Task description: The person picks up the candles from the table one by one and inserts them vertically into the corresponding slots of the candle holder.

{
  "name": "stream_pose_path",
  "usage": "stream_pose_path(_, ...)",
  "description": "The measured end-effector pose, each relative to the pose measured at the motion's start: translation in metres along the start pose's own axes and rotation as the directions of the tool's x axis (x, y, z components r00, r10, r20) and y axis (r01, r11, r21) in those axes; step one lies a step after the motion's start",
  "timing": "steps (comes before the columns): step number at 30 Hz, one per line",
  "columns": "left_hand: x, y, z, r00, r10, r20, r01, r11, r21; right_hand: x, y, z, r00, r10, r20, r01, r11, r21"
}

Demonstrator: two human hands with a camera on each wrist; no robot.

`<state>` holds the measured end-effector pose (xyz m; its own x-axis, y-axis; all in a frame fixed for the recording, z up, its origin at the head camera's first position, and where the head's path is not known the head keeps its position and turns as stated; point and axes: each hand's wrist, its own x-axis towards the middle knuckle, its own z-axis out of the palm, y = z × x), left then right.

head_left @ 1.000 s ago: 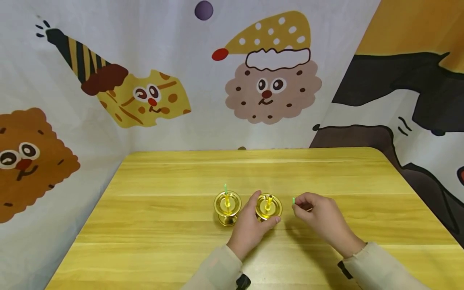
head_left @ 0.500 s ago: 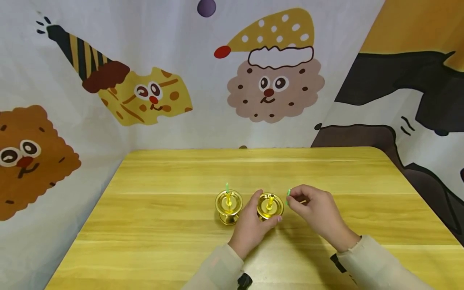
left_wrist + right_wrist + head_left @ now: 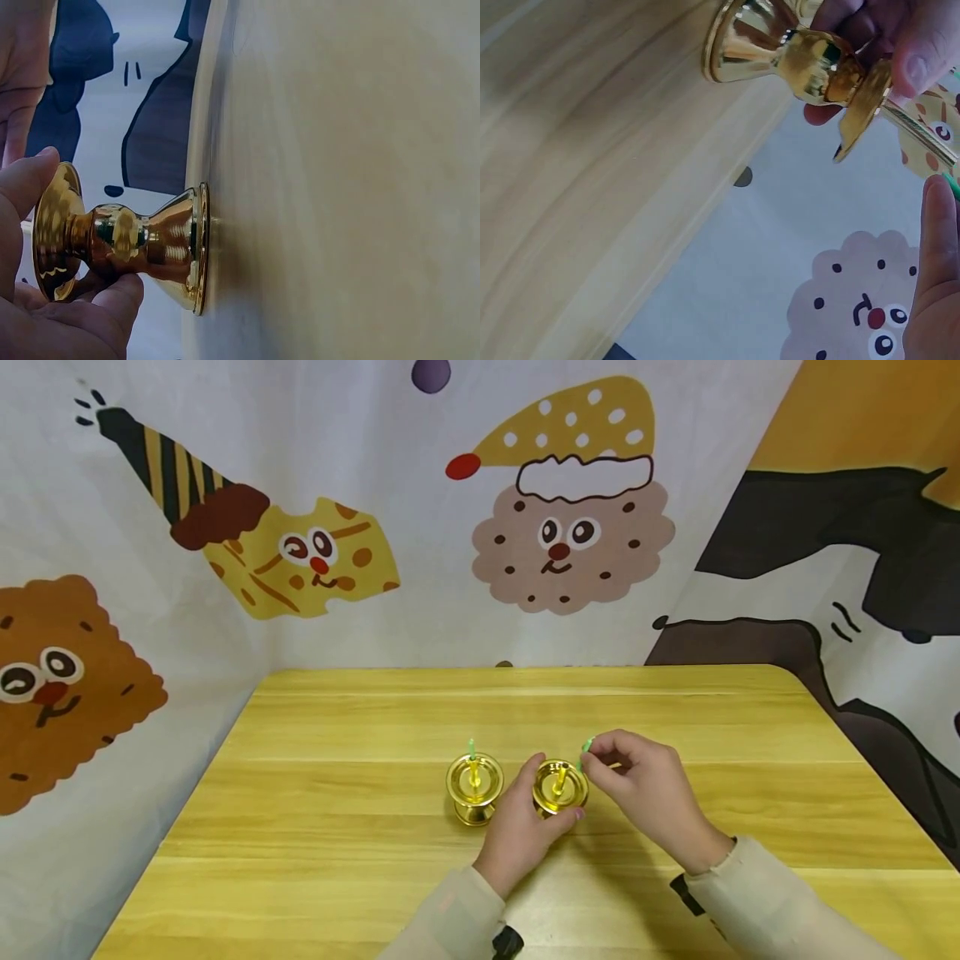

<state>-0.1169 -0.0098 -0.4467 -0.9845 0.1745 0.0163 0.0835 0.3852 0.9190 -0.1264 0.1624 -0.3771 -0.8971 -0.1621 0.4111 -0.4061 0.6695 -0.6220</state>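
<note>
My left hand (image 3: 516, 831) grips a shiny gold candlestick (image 3: 572, 795) by its stem, under the dish. Its base stands on the wooden table in the left wrist view, where the gold stem (image 3: 120, 232) lies between thumb and fingers. A narrow tube (image 3: 558, 781) rises from the dish, with nothing green in it. Between thumb and forefinger my right hand (image 3: 645, 781) pinches a thin green candle (image 3: 588, 745), just right of the tube and apart from it. Only a sliver of green candle (image 3: 952, 184) shows in the right wrist view.
A second gold candlestick (image 3: 474, 814) stands close to the left of my left hand, with a green candle (image 3: 472, 750) upright in its tube. The wooden table (image 3: 315, 827) ends at a cartoon-printed cloth (image 3: 337, 643) behind.
My right hand has moved left and slightly up, bringing the green candle from the right to beside the tube. My left hand keeps its grip on the candlestick.
</note>
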Motion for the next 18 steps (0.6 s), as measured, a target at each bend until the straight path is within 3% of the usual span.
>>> stream_pose_path(18, 0.000, -0.001, 0.001, 1.000, -0.012, -0.008, 0.011, 1.000, -0.007, 0.008, -0.011, 0.007, 0.999, -0.030, -0.020, 0.031, 0.999, 0.043)
